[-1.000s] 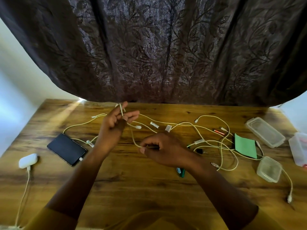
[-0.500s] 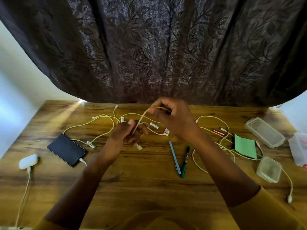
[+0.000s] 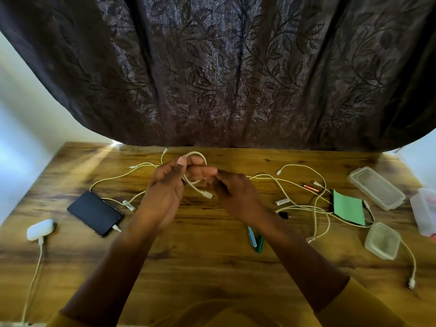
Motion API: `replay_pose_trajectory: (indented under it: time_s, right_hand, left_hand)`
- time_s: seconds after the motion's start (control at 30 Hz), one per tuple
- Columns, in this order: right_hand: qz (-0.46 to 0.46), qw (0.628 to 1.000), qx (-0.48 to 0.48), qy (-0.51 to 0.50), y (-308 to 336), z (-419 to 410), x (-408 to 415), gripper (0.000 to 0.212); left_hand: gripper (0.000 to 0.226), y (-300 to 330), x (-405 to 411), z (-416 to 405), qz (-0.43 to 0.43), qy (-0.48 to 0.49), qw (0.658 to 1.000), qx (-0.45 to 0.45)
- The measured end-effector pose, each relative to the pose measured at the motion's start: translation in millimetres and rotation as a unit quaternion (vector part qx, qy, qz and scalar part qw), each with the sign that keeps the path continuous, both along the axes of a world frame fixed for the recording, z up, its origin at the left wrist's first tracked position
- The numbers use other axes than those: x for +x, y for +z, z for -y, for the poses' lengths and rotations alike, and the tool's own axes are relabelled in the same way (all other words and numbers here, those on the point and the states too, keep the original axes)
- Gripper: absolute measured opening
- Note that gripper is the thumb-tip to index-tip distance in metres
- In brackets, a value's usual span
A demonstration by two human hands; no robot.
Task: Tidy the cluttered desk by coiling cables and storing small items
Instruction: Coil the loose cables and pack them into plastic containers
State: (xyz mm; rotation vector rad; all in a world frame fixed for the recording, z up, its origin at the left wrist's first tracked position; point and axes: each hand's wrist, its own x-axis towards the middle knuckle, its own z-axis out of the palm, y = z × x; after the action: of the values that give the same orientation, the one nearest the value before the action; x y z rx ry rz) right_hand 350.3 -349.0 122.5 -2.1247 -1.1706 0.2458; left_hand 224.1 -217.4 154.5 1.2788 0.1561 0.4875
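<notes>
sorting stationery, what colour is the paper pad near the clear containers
Green; the paper pad shows clearly in the head view.

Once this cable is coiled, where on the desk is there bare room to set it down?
Bare wood lies in front of the phone and the pens, and at the far left corner. Crowded: the right side, among loose cables, green paper and containers.

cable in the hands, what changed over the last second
The right hand swung from near the desk's front up to the left hand, drawing slack in. The white cable now stands as a loop around the left fingers, plug dangling. The two pens, uncovered midway, are half hidden again. The phone, green pad and containers stayed put.
</notes>
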Motion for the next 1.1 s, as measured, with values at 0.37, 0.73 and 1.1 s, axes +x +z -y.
replay_pose_trajectory:
  time_s: [0.37, 0.73, 1.1]
  right_hand:
    - [-0.043, 0.989, -0.083, 0.117, -5, 6, -38, 0.028]
    - [-0.064, 0.984, -0.059, 0.155, 66, 8, -24, 0.026]
    - [-0.073, 0.992, 0.057, 0.088, 95, 6, 23, 0.014]
  left_hand:
    - [0.042, -9, 12, -9, -0.004, 0.097, 0.995, -0.015]
    - [0.034, -32, 2, -7, -0.059, 0.102, 0.947, 0.298]
    - [0.033, -16, 4, 12, -0.028, -0.001, 0.962, 0.272]
